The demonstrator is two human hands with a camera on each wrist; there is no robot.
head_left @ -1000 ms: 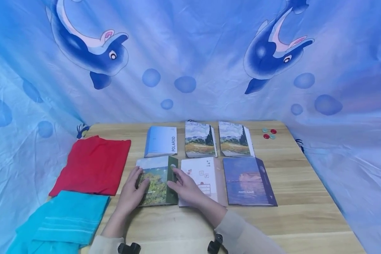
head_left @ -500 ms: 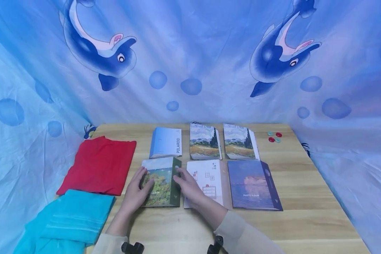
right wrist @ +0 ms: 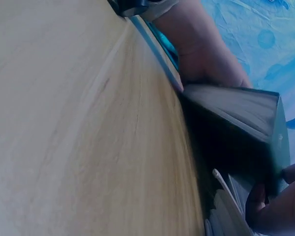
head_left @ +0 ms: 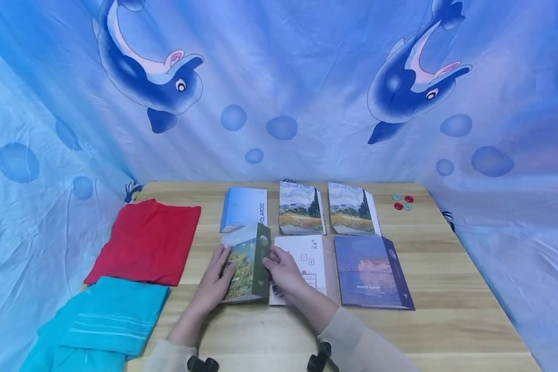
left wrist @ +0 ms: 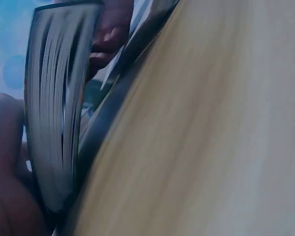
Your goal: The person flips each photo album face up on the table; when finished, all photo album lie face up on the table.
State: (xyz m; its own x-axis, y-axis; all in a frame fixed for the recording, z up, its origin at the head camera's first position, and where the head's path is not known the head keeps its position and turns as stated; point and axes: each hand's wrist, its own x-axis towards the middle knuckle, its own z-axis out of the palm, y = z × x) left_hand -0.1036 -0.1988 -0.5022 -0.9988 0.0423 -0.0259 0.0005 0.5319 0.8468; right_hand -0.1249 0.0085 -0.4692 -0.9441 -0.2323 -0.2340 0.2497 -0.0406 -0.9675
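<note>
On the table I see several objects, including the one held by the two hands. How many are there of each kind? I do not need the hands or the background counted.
Albums: 6 (green album, white album, purple album, blue album, two landscape albums)
Cloths: 2 (red cloth, turquoise cloth)
Small discs: 4 (two red, two pale green)
Total: 12

A right hand (right wrist: 280,209) grips the spine side of a thick, dark-covered book (right wrist: 228,135), tilted up from a wood-grain desk (right wrist: 83,128), while a left hand (right wrist: 211,64) reaches partly behind it, before a blue patterned backdrop (right wrist: 265,37).
</note>
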